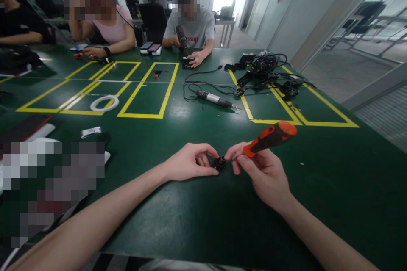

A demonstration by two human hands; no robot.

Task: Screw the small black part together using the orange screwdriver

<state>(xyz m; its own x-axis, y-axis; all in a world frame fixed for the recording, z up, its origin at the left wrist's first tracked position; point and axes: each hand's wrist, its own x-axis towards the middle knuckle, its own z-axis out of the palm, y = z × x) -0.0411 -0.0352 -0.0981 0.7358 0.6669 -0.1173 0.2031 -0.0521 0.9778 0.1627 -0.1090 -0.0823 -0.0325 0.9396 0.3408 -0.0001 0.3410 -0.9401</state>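
Near the middle of the green table (178,216), my left hand (190,161) grips a small round black part (218,163) between thumb and fingers. The part rests on or just above the tabletop. My right hand (265,173) holds a screwdriver (270,137) with an orange and black handle, which leans up to the right. Its shaft points down and left toward the black part; whether the tip touches it is too small to tell.
An electric screwdriver (216,99) with a cable lies beyond my hands, tangled black cables (265,67) at the back right. Left are a white tape roll (104,103) and a small white box (91,131). Across the table, a person holds a power drill (181,37); other people sit left.
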